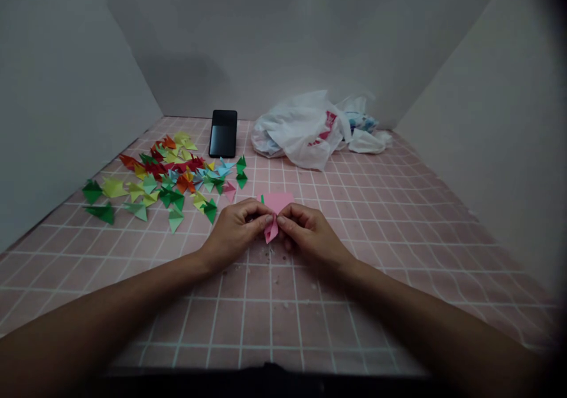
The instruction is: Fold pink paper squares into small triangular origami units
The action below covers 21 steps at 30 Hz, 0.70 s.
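Between my two hands is a small pink folded paper, its pointed end towards me. My left hand pinches it from the left with thumb and forefinger. From the other side, my right hand pinches the same piece, its thumb near the middle fold. Just beyond my fingers lies flat pink paper, with a thin green strip at its left edge. My fingers cover part of the folded paper, so its full shape is hidden.
Many-coloured folded paper pieces are spread at the left on the pink checked cloth. A black phone leans upright at the back. Beside it rest a white plastic bag and a smaller bag. Pale walls surround the table.
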{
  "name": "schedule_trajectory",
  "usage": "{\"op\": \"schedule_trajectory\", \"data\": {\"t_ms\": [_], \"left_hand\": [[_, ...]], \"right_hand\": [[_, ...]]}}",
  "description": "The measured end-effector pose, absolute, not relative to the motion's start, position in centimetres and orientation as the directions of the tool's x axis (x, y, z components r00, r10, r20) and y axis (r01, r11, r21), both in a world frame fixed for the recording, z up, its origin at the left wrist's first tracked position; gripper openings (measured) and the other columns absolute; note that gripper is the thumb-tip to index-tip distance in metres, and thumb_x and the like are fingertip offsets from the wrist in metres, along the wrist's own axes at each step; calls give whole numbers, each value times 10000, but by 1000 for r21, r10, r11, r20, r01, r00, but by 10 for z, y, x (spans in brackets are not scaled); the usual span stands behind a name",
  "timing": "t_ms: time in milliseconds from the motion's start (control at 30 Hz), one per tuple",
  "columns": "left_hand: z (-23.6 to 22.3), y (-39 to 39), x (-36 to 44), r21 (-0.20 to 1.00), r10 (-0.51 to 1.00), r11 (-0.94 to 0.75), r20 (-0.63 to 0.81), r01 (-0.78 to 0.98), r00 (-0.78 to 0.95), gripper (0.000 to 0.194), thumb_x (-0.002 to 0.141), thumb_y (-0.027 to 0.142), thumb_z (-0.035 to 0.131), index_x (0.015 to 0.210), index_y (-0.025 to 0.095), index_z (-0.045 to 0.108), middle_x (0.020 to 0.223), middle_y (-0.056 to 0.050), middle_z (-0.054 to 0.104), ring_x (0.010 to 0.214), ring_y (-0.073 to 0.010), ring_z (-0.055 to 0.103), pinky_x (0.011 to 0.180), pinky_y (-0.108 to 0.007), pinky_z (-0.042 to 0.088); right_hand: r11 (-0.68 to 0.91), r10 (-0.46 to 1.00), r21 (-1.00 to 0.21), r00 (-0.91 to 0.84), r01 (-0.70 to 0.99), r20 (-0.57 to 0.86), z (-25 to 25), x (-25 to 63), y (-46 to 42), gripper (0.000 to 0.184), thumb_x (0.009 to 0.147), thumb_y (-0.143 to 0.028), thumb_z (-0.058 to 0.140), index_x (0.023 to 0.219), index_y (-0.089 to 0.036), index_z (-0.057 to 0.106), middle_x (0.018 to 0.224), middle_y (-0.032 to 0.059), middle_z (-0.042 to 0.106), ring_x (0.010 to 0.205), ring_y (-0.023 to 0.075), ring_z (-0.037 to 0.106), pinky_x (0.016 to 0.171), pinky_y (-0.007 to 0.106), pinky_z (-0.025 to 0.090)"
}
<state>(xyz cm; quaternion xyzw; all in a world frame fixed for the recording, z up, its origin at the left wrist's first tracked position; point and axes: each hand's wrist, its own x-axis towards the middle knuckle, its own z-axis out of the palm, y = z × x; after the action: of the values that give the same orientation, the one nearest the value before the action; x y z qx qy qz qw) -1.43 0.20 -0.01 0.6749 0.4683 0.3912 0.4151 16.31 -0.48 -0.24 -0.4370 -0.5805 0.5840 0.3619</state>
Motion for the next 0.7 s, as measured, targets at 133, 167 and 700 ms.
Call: {"op": "schedule_trajectory", "data": {"t_ms": [133,167,700], "left_hand": [[1,1,-14,926,958,-212,134,312,254,129,833,233,620,766,179,716,794,-24,683,781,-165,618,744,-297,464],[1,1,-14,926,958,-212,134,312,253,128,832,232,620,764,180,716,791,-23,682,779,-164,618,742,-297,465],[0,0,-14,920,953,-227,142,318,268,134,838,231,614,761,182,712,802,-29,685,783,-167,622,753,-303,477]], "right_hand": [[-24,934,-993,-352,117,-64,-3,164,-3,251,873,-387,591,713,-202,531,568,-44,504,498,101,450,499,250,334],[-6,935,-991,-349,133,-53,-3,164,-3,249,875,-380,590,710,-202,536,570,-42,505,507,104,450,503,251,333],[299,930,-862,-327,408,168,-3,165,-3,197,880,-235,588,689,-186,585,652,-11,600,612,123,516,592,260,370]]}}
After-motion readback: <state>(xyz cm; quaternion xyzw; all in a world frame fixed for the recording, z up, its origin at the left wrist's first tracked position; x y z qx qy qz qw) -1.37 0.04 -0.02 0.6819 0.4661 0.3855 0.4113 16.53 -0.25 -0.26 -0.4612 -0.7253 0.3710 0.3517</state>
